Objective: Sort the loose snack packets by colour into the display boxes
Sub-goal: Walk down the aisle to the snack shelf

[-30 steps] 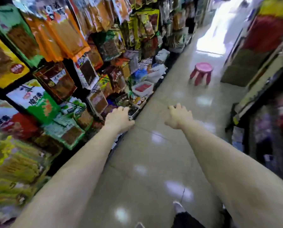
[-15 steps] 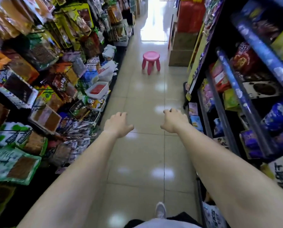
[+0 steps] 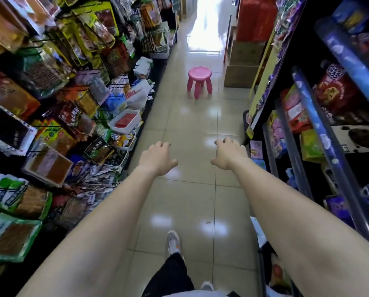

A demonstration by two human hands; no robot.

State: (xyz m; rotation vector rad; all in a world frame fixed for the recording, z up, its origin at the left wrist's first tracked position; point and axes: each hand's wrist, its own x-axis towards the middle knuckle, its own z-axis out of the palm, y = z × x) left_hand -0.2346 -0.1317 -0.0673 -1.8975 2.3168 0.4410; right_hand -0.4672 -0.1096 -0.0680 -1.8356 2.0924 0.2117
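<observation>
Both my arms reach forward over the tiled aisle. My left hand point(image 3: 157, 158) and my right hand point(image 3: 229, 154) hover palm down with fingers loosely bent, holding nothing. At the foot of the left shelving stand white display boxes: one with red packets point(image 3: 126, 122), one with yellow and mixed packets point(image 3: 124, 140), and one with dark packets point(image 3: 112, 157). A heap of loose small snack packets point(image 3: 93, 179) lies on the low shelf to the left of my left hand.
Hanging snack bags cover the left racks point(image 3: 57, 67). Dark shelves with packaged goods point(image 3: 320, 116) line the right side. A pink plastic stool point(image 3: 199, 81) stands in the aisle ahead, cardboard cartons point(image 3: 243, 61) beyond it. My feet show at the bottom.
The view has swung from the left racks to face straight down the aisle. Both hands stay raised with nothing in them, and the stool looks nearer.
</observation>
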